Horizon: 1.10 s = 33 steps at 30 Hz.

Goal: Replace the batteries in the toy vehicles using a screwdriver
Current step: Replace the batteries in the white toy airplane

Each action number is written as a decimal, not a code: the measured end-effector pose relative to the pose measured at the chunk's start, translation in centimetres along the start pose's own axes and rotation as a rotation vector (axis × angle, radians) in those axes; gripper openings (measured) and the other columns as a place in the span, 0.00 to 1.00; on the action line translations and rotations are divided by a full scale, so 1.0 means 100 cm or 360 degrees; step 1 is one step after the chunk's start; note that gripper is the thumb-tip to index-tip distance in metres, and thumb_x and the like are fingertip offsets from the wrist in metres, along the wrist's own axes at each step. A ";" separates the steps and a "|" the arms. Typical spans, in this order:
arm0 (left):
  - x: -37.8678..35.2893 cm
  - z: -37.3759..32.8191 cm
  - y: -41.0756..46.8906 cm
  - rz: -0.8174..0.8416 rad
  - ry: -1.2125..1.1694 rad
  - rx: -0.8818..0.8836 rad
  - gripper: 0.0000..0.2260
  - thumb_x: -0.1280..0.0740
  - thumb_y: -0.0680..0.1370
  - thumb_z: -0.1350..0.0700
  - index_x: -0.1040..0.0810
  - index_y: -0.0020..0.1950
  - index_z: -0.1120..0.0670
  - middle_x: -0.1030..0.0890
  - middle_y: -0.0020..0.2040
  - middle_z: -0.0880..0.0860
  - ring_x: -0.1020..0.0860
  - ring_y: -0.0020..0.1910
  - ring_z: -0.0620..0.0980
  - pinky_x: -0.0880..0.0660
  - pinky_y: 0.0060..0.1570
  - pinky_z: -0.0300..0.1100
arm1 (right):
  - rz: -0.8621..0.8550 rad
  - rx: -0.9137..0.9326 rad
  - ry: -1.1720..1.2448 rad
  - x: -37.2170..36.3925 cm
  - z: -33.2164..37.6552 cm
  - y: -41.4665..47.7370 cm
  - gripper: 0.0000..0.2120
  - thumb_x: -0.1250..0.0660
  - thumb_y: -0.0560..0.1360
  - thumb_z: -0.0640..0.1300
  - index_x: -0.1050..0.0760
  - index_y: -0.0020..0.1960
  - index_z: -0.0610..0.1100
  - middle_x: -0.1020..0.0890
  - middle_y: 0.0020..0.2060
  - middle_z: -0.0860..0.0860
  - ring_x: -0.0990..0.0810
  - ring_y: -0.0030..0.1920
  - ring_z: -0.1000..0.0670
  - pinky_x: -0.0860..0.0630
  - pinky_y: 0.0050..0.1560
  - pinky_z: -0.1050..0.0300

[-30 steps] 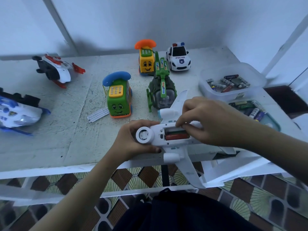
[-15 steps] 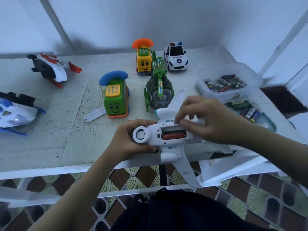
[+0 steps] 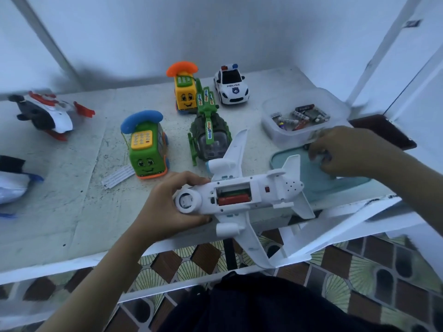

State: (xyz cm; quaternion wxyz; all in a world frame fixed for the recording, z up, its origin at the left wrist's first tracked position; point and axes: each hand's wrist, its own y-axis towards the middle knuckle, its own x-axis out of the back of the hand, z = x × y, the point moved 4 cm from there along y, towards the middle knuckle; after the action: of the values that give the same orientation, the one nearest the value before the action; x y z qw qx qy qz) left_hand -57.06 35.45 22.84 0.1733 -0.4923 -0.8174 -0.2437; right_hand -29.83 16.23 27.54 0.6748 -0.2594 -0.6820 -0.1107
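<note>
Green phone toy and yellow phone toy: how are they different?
The green phone has a blue handset; the yellow phone has an orange handset. The green phone has a yellow keypad; the yellow phone has a green keypad. The green phone stands nearer the person; the yellow phone is farther back, beside the helicopter. Both stand upright with smiling faces.

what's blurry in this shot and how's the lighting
Head view: the right hand over the teal tray is smeared by motion blur, and the white toy at the left edge is soft; the plane in the left hand is sharp; light is dim and bluish, without glare.
</note>
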 end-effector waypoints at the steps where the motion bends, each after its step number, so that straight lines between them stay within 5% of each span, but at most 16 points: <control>1: 0.000 -0.001 0.001 0.0007 0.0025 -0.0011 0.24 0.23 0.59 0.45 0.23 0.54 0.40 0.19 0.51 0.50 0.21 0.52 0.49 0.24 0.50 0.54 | 0.0010 0.0049 -0.0010 -0.004 0.001 -0.002 0.08 0.32 0.70 0.45 0.21 0.49 0.51 0.23 0.39 0.52 0.21 0.44 0.46 0.25 0.43 0.55; 22: -0.007 -0.002 0.001 -0.0115 -0.0189 -0.0028 0.24 0.22 0.60 0.48 0.22 0.55 0.43 0.17 0.51 0.43 0.19 0.49 0.46 0.22 0.47 0.45 | -0.0064 0.0151 0.0071 -0.005 -0.001 0.019 0.08 0.38 0.76 0.42 0.21 0.51 0.47 0.19 0.43 0.47 0.25 0.40 0.47 0.24 0.45 0.52; 26: -0.008 -0.001 0.001 -0.0124 -0.0230 -0.0032 0.24 0.22 0.60 0.49 0.21 0.54 0.42 0.17 0.51 0.41 0.19 0.49 0.44 0.23 0.47 0.38 | -0.0481 0.0335 0.0486 0.021 0.022 0.007 0.09 0.32 0.73 0.38 0.21 0.52 0.47 0.19 0.43 0.51 0.21 0.41 0.50 0.25 0.46 0.55; 29: -0.009 0.000 0.001 -0.0130 -0.0288 0.0006 0.24 0.21 0.59 0.49 0.21 0.54 0.43 0.17 0.51 0.41 0.19 0.50 0.43 0.24 0.47 0.35 | -0.0894 0.0451 0.0669 0.050 0.043 -0.012 0.08 0.29 0.71 0.35 0.20 0.47 0.44 0.19 0.38 0.51 0.24 0.36 0.55 0.28 0.42 0.67; 33: -0.010 0.002 0.002 -0.0136 -0.0346 0.0047 0.24 0.21 0.58 0.49 0.20 0.53 0.43 0.17 0.51 0.42 0.19 0.50 0.44 0.24 0.48 0.36 | -0.0999 0.0555 0.0963 0.073 0.075 -0.030 0.06 0.29 0.71 0.41 0.20 0.47 0.46 0.19 0.38 0.59 0.21 0.41 0.57 0.25 0.43 0.69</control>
State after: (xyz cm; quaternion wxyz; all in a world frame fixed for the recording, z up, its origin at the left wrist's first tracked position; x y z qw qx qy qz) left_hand -56.42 34.97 22.20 0.0803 -0.4778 -0.8552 -0.1839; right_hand -37.46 18.94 34.81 0.8107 0.1205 -0.5086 -0.2638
